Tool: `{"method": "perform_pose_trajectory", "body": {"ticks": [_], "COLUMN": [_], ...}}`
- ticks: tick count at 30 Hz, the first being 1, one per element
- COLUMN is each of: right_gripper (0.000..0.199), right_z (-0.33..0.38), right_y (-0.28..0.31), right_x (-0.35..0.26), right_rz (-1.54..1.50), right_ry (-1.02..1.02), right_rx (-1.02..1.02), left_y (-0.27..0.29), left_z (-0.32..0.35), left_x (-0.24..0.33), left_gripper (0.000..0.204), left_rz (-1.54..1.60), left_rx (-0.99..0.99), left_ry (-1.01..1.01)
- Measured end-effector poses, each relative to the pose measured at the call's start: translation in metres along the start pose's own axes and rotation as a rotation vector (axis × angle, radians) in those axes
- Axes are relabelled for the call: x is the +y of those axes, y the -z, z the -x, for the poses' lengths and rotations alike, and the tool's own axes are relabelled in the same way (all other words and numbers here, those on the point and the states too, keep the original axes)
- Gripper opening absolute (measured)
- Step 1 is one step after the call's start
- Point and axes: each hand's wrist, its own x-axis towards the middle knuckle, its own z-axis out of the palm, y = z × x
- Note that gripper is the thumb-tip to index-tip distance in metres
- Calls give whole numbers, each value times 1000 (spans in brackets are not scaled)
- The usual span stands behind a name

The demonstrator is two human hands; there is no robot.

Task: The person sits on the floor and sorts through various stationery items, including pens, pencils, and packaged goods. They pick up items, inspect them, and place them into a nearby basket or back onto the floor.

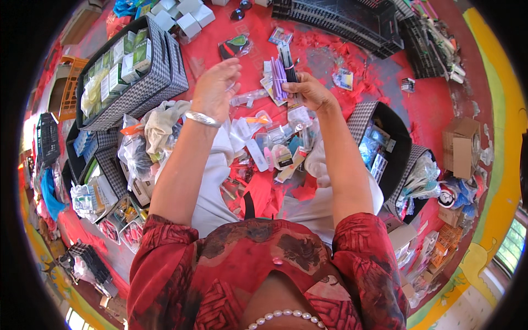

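Observation:
My right hand (pixel 312 92) is closed on a bundle of slim purple and black sticks that look like pens (pixel 278 80), held upright over the red floor covering. The black ones stand beside the purple ones, and the fingers partly cover their lower ends. To the left, my left hand (pixel 216 91) is raised with its fingers stretched out and nothing in it. A silvery bangle (pixel 203 118) circles that wrist. Between my legs lies a pile of small packaged goods, with a clear plastic pack (pixel 248 98) lying between the two hands.
A checked fabric bin (pixel 173 71) full of green-and-white boxes stands at left. More checked bins hold bagged goods, one at right (pixel 360 122). Black plastic crates (pixel 341 25) line the far side. A cardboard box (pixel 462 147) sits at far right. Small packets (pixel 343 79) lie scattered.

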Motion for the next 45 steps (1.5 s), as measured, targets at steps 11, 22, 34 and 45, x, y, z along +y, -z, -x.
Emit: {"method": "perform_pose_trajectory", "body": {"ticks": [11, 22, 34, 45], "right_gripper": [29, 41, 52, 25], "right_z": [79, 92, 95, 85], "right_y": [-68, -71, -66, -79], "right_x": [-35, -29, -24, -36], "right_rz": [135, 1113, 828, -22], "right_ry": [-62, 153, 121, -132], "right_rx": [265, 696, 499, 252], "left_y": [-44, -65, -65, -51], "left_z": [13, 16, -8, 9], "left_x": [-42, -61, -65, -50], "left_gripper": [34, 48, 47, 41], "left_rz": [56, 149, 392, 376], "left_rx": [-779, -616, -1026, -601], "left_ry": [188, 399, 520, 307]}}
